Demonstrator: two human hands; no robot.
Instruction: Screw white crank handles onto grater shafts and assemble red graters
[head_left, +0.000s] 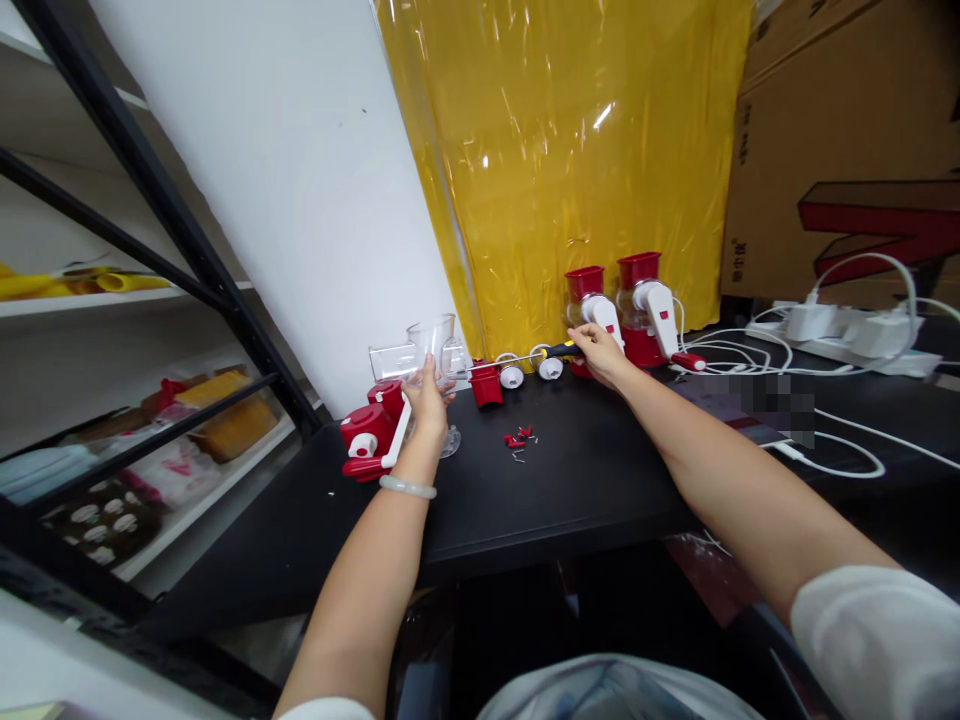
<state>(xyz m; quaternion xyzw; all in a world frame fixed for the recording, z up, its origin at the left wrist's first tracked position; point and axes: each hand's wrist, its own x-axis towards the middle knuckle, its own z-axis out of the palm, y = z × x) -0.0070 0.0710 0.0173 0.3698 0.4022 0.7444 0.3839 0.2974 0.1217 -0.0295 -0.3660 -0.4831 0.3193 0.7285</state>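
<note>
My left hand (429, 402) grips a clear plastic grater body (431, 335) with a funnel-shaped top, held above the black table. In my right hand (598, 352) is a screwdriver (559, 351) with a black and yellow handle. Its long shaft points left, and the tip reaches the clear body beside my left fingers; exact contact is unclear. Below and left stand red grater parts (367, 432) with a white crank. A red hopper (486, 384) and two white round parts (550, 366) sit behind. Small red pieces (519, 437) and screws lie in the middle.
Two assembled red-and-white rotary graters (646, 310) stand at the back right. White cables and a power strip (847, 335) spread over the right side of the table (600, 470). A black-framed shelf (172, 190) borders the left, and a yellow plastic curtain (570, 150) hangs behind.
</note>
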